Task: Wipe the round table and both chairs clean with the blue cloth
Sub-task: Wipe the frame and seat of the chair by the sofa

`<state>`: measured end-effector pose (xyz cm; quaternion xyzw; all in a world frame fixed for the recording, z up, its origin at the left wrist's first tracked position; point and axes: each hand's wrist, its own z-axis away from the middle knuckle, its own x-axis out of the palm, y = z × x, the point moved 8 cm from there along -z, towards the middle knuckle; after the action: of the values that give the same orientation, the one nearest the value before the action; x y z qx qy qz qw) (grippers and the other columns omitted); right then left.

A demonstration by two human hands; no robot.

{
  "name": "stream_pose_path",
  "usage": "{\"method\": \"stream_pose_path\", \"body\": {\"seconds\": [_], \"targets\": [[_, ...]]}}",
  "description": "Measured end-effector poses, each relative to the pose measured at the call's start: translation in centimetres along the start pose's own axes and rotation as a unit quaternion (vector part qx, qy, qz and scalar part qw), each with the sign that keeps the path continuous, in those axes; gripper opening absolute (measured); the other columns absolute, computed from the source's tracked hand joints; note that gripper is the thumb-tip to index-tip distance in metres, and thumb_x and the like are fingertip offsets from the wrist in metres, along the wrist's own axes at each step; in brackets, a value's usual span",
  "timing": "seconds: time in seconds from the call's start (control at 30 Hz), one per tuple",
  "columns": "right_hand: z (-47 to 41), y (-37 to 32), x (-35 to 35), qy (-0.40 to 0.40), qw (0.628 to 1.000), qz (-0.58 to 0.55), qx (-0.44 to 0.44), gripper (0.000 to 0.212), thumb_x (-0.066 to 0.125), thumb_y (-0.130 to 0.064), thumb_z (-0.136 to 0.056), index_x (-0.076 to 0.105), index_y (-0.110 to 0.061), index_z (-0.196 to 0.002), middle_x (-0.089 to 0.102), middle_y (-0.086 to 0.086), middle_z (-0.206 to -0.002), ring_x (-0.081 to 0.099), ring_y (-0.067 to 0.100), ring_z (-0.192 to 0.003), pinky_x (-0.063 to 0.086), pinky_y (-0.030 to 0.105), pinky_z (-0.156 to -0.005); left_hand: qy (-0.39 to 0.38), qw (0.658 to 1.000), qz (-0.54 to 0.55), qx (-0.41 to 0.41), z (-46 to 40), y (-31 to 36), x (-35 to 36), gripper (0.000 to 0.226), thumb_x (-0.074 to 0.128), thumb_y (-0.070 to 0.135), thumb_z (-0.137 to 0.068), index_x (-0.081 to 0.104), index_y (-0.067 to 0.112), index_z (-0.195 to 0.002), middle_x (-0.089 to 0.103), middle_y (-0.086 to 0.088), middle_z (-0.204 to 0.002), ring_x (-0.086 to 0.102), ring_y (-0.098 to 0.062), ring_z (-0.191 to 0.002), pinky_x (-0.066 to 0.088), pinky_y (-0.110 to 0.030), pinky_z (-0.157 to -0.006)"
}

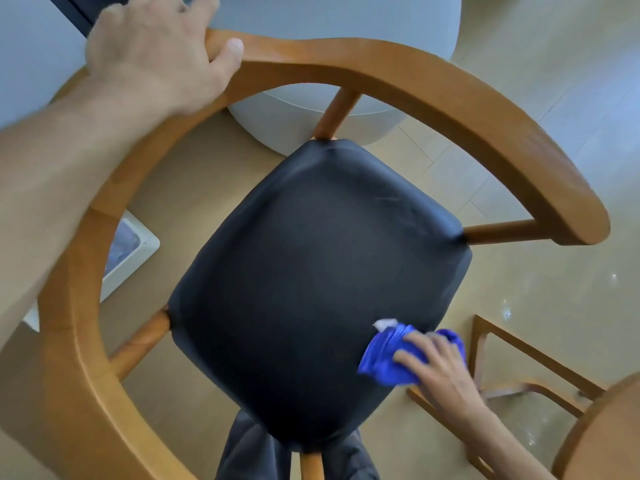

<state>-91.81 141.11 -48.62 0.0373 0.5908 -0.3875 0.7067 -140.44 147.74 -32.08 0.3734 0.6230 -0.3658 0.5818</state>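
- A person is looking straight down onto a wooden chair with a curved backrest rail and a black padded seat.
- The left hand is gripping the curved rail at its upper left end, fingers wrapped over the far side and the thumb lying along the top of the wood.
- The right hand is pressing a bunched blue cloth against the seat's right-hand corner, fingers spread across the cloth; a small white tag is showing at the cloth's upper edge.
- The cloth is sitting right on the seat's edge, partly overhanging toward the floor.
- Beyond the backrest, a pale grey rounded piece of furniture is standing on the light wooden floor.
- At the lower right, part of a second wooden piece with a rounded top and its frame is showing.
- Under the left forearm, a white box-like object is resting on the floor.
- Dark trouser fabric is showing below the seat's near corner.
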Motion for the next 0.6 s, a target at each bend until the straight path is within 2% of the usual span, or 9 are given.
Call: {"method": "stream_pose_path", "body": {"seconds": [0.03, 0.07, 0.13, 0.2, 0.23, 0.3, 0.37, 0.5, 0.6], "targets": [[-0.6, 1.2, -1.3, 0.041, 0.997, 0.033, 0.050, 0.069, 0.080, 0.003, -0.051, 0.055, -0.026, -0.108, 0.049, 0.007, -0.126, 0.052, 0.034, -0.096, 0.048, 0.046, -0.079, 0.005, 1.000, -0.002, 0.003, -0.1, 0.0, 0.0, 0.063, 0.026, 0.054, -0.095, 0.035, 0.011, -0.141, 0.051, -0.034, -0.124, 0.045, -0.052, -0.115, 0.042, -0.060, -0.085], [-1.4, 2.3, -2.1, 0.066, 0.991, 0.020, 0.115, 0.065, 0.078, 0.004, -0.057, 0.055, -0.023, -0.112, 0.049, 0.009, -0.127, 0.051, 0.035, -0.098, 0.046, 0.046, -0.082, 0.010, 1.000, -0.004, 0.005, -0.1, 0.1, -0.1, 0.063, 0.026, 0.053, -0.095, 0.035, 0.011, -0.141, 0.051, -0.034, -0.123, 0.045, -0.052, -0.114, 0.042, -0.060, -0.084], [-2.4, 4.5, -4.1, 0.151, 0.947, -0.043, 0.281, 0.053, 0.069, 0.002, -0.071, 0.057, -0.022, -0.117, 0.048, 0.004, -0.128, 0.049, 0.032, -0.107, 0.041, 0.037, -0.088, 0.021, 1.000, -0.004, 0.004, -0.2, 0.1, -0.4, 0.061, 0.028, 0.051, -0.096, 0.037, 0.009, -0.139, 0.054, -0.033, -0.119, 0.046, -0.050, -0.111, 0.043, -0.058, -0.080], [-2.7, 4.7, -4.0, 0.218, 0.839, -0.250, 0.432, 0.045, 0.060, -0.004, -0.080, 0.055, -0.027, -0.118, 0.052, -0.003, -0.125, 0.052, 0.023, -0.112, 0.040, 0.032, -0.090, 0.036, 0.999, 0.017, 0.003, 0.0, 0.2, -0.9, 0.058, 0.033, 0.049, -0.095, 0.041, 0.007, -0.135, 0.056, -0.031, -0.115, 0.048, -0.049, -0.108, 0.045, -0.057, -0.078], [-3.2, 3.8, -3.5, 0.232, 0.782, -0.362, 0.452, 0.042, 0.059, -0.004, -0.082, 0.055, -0.028, -0.116, 0.057, -0.003, -0.121, 0.055, 0.021, -0.111, 0.044, 0.032, -0.090, 0.045, 0.998, 0.036, 0.005, 0.2, 0.3, -1.3, 0.055, 0.037, 0.046, -0.095, 0.045, 0.006, -0.132, 0.058, -0.029, -0.113, 0.049, -0.047, -0.107, 0.045, -0.056, -0.079], [-4.4, 0.4, -3.5, 0.237, 0.685, -0.541, 0.426, 0.034, 0.060, -0.004, -0.085, 0.059, -0.027, -0.111, 0.066, -0.002, -0.111, 0.061, 0.021, -0.104, 0.049, 0.032, -0.084, 0.064, 0.995, 0.081, 0.013, 0.6, 0.3, -2.4, 0.049, 0.042, 0.040, -0.094, 0.053, 0.004, -0.125, 0.062, -0.025, -0.110, 0.050, -0.043, -0.107, 0.043, -0.053, -0.084], [-5.1, -3.4, -5.1, 0.227, 0.622, -0.650, 0.372, 0.032, 0.058, -0.003, -0.087, 0.061, -0.025, -0.110, 0.069, 0.001, -0.109, 0.064, 0.019, -0.099, 0.050, 0.030, -0.079, 0.075, 0.991, 0.107, 0.010, 1.0, 0.4, -3.7, 0.041, 0.045, 0.032, -0.094, 0.059, 0.002, -0.118, 0.064, -0.022, -0.109, 0.050, -0.039, -0.109, 0.040, -0.050, -0.090], [-6.4, -9.6, -10.8, 0.188, 0.557, -0.768, 0.254, 0.038, 0.054, -0.005, -0.086, 0.059, -0.022, -0.119, 0.066, 0.008, -0.118, 0.065, 0.023, -0.102, 0.052, 0.040, -0.088, 0.074, 0.980, 0.184, -0.030, 3.0, 3.3, -7.4, 0.030, 0.049, 0.025, -0.094, 0.061, 0.008, -0.115, 0.063, -0.011, -0.114, 0.050, -0.029, -0.109, 0.041, -0.042, -0.092], [-6.5, -12.6, -16.4, 0.175, 0.535, -0.802, 0.199, 0.045, 0.060, -0.009, -0.078, 0.057, -0.020, -0.122, 0.063, 0.016, -0.122, 0.062, 0.033, -0.108, 0.047, 0.049, -0.094, -0.042, 0.938, 0.338, -0.068, 6.4, 7.9, -9.1, 0.017, 0.054, 0.027, -0.093, 0.063, 0.021, -0.106, 0.062, 0.006, -0.106, 0.054, -0.009, -0.098, 0.044, -0.022, -0.086]]}}
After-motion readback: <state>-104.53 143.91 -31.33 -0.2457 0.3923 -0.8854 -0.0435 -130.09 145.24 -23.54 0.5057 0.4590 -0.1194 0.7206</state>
